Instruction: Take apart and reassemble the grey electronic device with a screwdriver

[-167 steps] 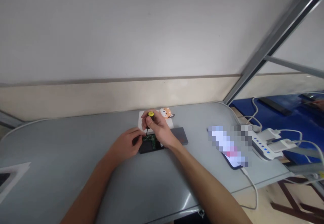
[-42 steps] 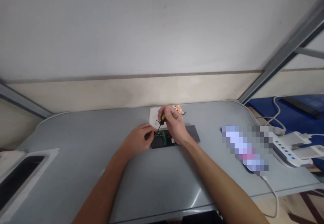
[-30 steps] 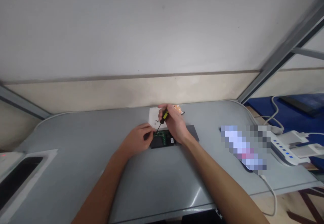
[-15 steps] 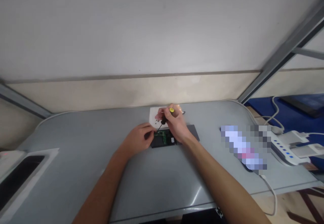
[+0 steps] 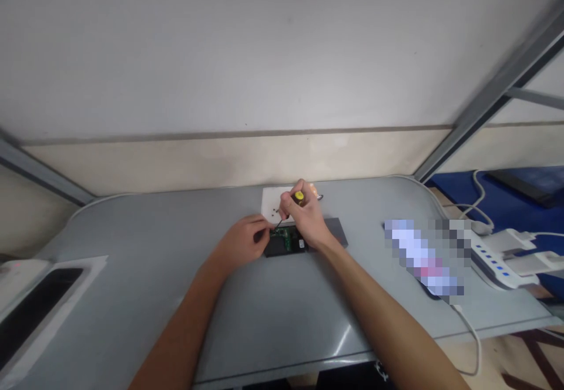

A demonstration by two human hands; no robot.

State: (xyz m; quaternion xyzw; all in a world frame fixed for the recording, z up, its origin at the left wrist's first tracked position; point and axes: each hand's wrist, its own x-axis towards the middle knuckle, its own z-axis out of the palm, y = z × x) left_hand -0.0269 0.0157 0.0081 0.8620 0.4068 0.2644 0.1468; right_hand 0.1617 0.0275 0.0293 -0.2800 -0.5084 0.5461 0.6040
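A small black device with a green circuit board point(image 5: 286, 241) lies open on the grey table point(image 5: 264, 313). My left hand point(image 5: 243, 244) grips its left end, fingers curled. My right hand point(image 5: 308, 222) is closed round a small screwdriver with a yellow cap point(image 5: 298, 197). The thin shaft slants down-left, its tip at the board's upper left corner. A dark grey cover plate point(image 5: 337, 229) lies just right of the device, partly behind my right hand.
Behind the device sits a white pad point(image 5: 272, 201) with several small dark screws, and an orange keyring charm point(image 5: 314, 190) peeks past my fingers. A phone point(image 5: 423, 258) on a white cable and a power strip point(image 5: 497, 255) lie right. A white tray point(image 5: 39, 302) sits left.
My right hand has turned the screwdriver, so the yellow cap swung from left to upper right over the last second. My left hand and the device have stayed put.
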